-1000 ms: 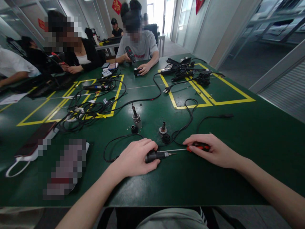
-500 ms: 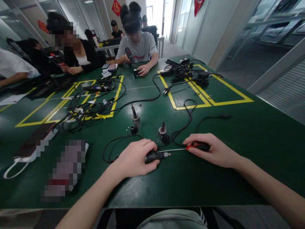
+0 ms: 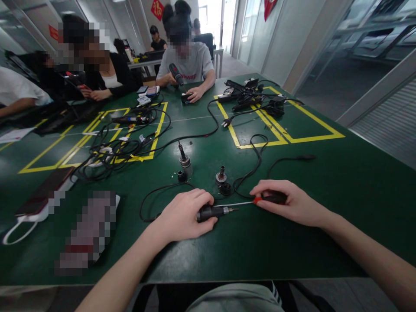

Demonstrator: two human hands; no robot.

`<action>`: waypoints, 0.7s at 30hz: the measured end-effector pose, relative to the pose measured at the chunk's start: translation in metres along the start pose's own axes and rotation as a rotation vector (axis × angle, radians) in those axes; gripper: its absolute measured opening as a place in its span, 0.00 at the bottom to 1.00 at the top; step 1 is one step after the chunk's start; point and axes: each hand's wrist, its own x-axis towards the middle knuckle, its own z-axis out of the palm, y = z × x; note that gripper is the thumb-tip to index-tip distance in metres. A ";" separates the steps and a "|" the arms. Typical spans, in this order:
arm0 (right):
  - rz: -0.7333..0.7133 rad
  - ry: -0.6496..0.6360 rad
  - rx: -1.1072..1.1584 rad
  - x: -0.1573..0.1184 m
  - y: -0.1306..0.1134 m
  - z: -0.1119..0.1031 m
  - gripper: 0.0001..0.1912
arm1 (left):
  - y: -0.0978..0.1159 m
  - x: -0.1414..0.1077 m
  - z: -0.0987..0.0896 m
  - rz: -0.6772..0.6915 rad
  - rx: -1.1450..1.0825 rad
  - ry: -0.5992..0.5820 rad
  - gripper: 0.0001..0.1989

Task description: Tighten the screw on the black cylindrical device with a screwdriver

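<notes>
My left hand (image 3: 186,214) is closed around a black electric screwdriver (image 3: 211,212), which lies level at the green table with its metal tip pointing right. My right hand (image 3: 289,201) grips the red and black handle of a screwdriver (image 3: 274,198). Its thin metal shaft runs left, and its end is hidden at my left hand and the electric tool. Beyond my hands, a round metal part with a short stem (image 3: 221,177) stands upright beside a black ring (image 3: 225,188). Farther left is a metal piece with a thin shaft (image 3: 184,159), near a small black cap (image 3: 181,176).
Tangled black cables (image 3: 113,149) lie at the left, and more cables with adapters (image 3: 248,97) sit at the back right. A phone (image 3: 45,190) rests on a white block at left. Across the table a co-worker (image 3: 185,65) holds a power drill (image 3: 176,73).
The screwdriver handle has turned in my right hand, so its red part shows differently. My left hand and the electric screwdriver stay in place. The view has shifted very slightly.
</notes>
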 end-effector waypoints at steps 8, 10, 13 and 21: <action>0.020 -0.050 0.003 0.004 -0.004 0.000 0.21 | 0.000 0.000 0.001 -0.015 0.000 0.002 0.10; 0.028 -0.022 0.034 0.002 -0.004 0.000 0.19 | 0.000 -0.001 0.001 -0.013 -0.005 0.003 0.10; 0.006 0.045 0.039 0.001 -0.005 0.001 0.17 | 0.000 -0.001 0.001 -0.010 -0.011 0.000 0.09; 0.052 -0.022 0.003 0.004 -0.007 0.001 0.23 | -0.001 0.000 0.001 -0.008 0.000 -0.002 0.09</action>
